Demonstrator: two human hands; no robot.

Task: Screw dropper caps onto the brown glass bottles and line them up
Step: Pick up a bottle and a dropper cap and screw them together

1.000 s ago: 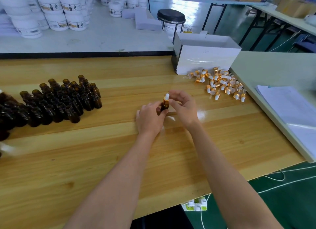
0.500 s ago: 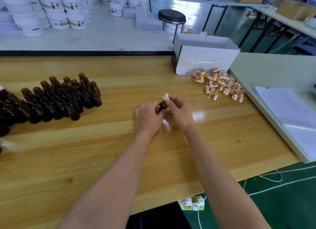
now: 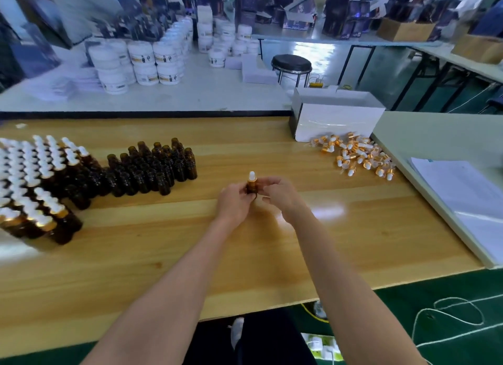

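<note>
1. Holding one brown bottle (image 3: 252,188) upright between both hands, you have it near the middle of the wooden table (image 3: 245,255). Whether its base touches the wood cannot be told.
2. Your left hand (image 3: 235,204) grips the bottle's lower body, with the fingers curled round it from the left.
3. Your right hand (image 3: 283,198) comes in from the other side. Its thumb and fingertips pinch the dropper cap (image 3: 251,177) at its gold collar, and the white bulb stands clear above your fingers.
4. To your left, well apart from the hands, stands a tight cluster of uncapped bottles (image 3: 152,168) – dark brown, upright, with open necks.
5. Further left, touching that cluster, are the capped bottles (image 3: 32,185), packed in rows with white bulbs and gold collars. The nearest ones are blurred.
6. To your right and further back lies a loose heap of spare caps (image 3: 356,157), gold and white, strewn on the wood.
7. Just behind that heap sits an open white box (image 3: 337,119) – the caps reach its front wall.
8. At the far right, a stack of white papers (image 3: 462,195) lies on the pale adjoining tabletop.
9. Beyond your table, white jars (image 3: 136,62) are stacked on a white bench, and a black stool (image 3: 291,63) stands to their right.
</note>
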